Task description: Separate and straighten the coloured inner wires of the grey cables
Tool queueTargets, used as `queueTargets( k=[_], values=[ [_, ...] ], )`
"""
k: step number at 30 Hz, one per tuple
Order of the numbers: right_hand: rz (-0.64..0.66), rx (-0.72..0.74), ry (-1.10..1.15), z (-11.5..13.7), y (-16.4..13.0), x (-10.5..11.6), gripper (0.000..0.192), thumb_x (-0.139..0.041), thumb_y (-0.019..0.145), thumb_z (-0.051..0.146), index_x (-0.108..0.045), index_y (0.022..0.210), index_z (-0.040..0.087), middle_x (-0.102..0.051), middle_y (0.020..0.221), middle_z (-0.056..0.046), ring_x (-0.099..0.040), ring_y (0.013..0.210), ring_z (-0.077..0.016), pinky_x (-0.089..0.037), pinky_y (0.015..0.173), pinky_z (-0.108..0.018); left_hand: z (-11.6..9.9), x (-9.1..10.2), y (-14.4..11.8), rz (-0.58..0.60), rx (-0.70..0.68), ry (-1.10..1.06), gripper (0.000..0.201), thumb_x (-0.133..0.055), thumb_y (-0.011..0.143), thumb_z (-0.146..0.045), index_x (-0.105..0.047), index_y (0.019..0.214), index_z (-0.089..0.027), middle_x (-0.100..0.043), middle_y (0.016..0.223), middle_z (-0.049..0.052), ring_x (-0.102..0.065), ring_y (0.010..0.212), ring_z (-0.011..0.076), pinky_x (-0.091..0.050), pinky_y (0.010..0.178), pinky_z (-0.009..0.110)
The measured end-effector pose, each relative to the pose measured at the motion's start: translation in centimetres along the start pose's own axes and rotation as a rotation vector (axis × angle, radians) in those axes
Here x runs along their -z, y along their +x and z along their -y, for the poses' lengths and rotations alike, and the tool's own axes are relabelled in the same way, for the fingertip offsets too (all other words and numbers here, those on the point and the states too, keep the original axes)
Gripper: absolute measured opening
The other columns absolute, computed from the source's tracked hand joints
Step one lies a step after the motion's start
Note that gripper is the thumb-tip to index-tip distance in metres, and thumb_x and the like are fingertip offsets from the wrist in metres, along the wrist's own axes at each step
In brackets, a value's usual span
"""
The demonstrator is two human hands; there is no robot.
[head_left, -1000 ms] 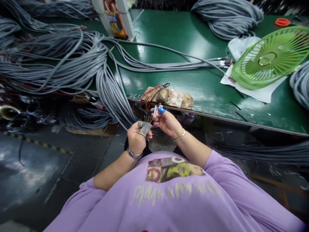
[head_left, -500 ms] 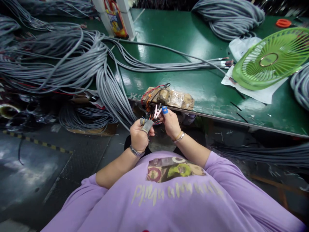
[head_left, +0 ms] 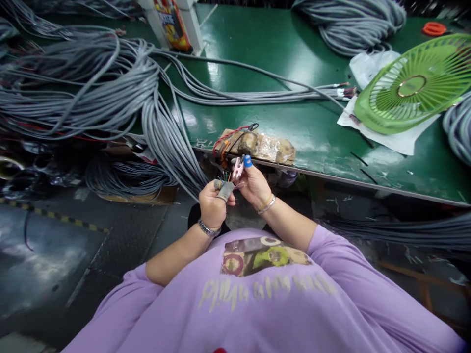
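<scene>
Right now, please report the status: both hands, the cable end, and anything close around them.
Left hand grips grey cable end, coloured wires fanned out. Right hand pinches pink clip at the wires. Taped block on green table edge just beyond.

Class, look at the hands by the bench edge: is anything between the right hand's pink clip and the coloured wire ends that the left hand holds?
Nothing visible. The left hand grips the grey cable end, its coloured wires fanned upward. The right hand holds the pink clip right beside those wire tips; whether they touch cannot be told.
</scene>
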State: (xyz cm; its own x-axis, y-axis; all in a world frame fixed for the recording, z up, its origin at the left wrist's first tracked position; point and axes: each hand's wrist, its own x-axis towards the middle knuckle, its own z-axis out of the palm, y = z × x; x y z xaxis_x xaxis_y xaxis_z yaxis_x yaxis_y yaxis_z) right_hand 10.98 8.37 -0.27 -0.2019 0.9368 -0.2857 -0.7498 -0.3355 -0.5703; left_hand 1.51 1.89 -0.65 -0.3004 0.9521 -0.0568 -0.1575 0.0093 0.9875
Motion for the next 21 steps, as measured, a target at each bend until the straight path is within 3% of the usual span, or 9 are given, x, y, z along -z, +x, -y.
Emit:
queueTargets(
  k=[6, 12, 15, 19, 21],
  values=[
    [-0.020, -0.059, 0.023, -0.1, -0.1, 0.2, 0.038, -0.069, 0.076, 0.054, -0.061, 0.077, 0.017, -0.060, 0.065, 0.003, -0.051, 0.058, -0.0083, -0.041, 0.056, -0.022, 0.1, 0.0, 0.1, 0.008, -0.011, -0.014, 0.021, -0.072, 0.072, -0.033, -0.060, 0.069, -0.017, -0.057, 0.049, -0.006, -0.051, 0.038, 0.0066, -0.043, 0.037, 0.016],
    [0.013, -0.130, 0.046, -0.2, -0.4, 1.4, 0.049, -0.057, 0.077, 0.069, -0.059, 0.083, 0.020, -0.062, 0.072, 0.001, -0.054, 0.061, -0.0094, -0.043, 0.055, -0.021, 0.0, 0.3, -0.4, 0.014, -0.044, -0.019, 0.019, -0.072, 0.074, -0.032, -0.062, 0.071, -0.017, -0.058, 0.050, -0.005, -0.051, 0.038, 0.0063, -0.043, 0.037, 0.016],
    [0.092, -0.179, -0.034, 0.4, -0.8, 2.4, 0.053, -0.054, 0.077, 0.071, -0.060, 0.084, 0.019, -0.062, 0.074, 0.000, -0.054, 0.061, -0.0092, -0.044, 0.055, -0.021, 0.0, 1.0, -0.7, 0.012, -0.055, -0.010, 0.017, -0.071, 0.074, -0.031, -0.063, 0.072, -0.017, -0.058, 0.050, -0.005, -0.051, 0.038, 0.0064, -0.044, 0.038, 0.016],
    [0.289, -0.346, -0.298, 1.6, -1.7, 3.2, 0.053, -0.069, 0.069, 0.064, -0.065, 0.086, 0.015, -0.066, 0.079, -0.004, -0.057, 0.064, -0.0107, -0.048, 0.058, -0.022, 0.1, 1.8, -1.2, 0.009, -0.069, 0.001, 0.018, -0.072, 0.074, -0.032, -0.064, 0.073, -0.017, -0.059, 0.050, -0.005, -0.051, 0.038, 0.0065, -0.043, 0.039, 0.017],
    [0.383, -0.364, -0.430, 2.0, -2.1, 3.2, 0.052, -0.077, 0.064, 0.058, -0.066, 0.089, 0.014, -0.067, 0.081, -0.005, -0.058, 0.065, -0.0112, -0.049, 0.059, -0.023, 0.1, 2.0, -1.4, 0.024, -0.073, 0.019, 0.020, -0.072, 0.075, -0.034, -0.062, 0.071, -0.017, -0.059, 0.050, -0.004, -0.051, 0.039, 0.0068, -0.044, 0.040, 0.017]
  ],
)
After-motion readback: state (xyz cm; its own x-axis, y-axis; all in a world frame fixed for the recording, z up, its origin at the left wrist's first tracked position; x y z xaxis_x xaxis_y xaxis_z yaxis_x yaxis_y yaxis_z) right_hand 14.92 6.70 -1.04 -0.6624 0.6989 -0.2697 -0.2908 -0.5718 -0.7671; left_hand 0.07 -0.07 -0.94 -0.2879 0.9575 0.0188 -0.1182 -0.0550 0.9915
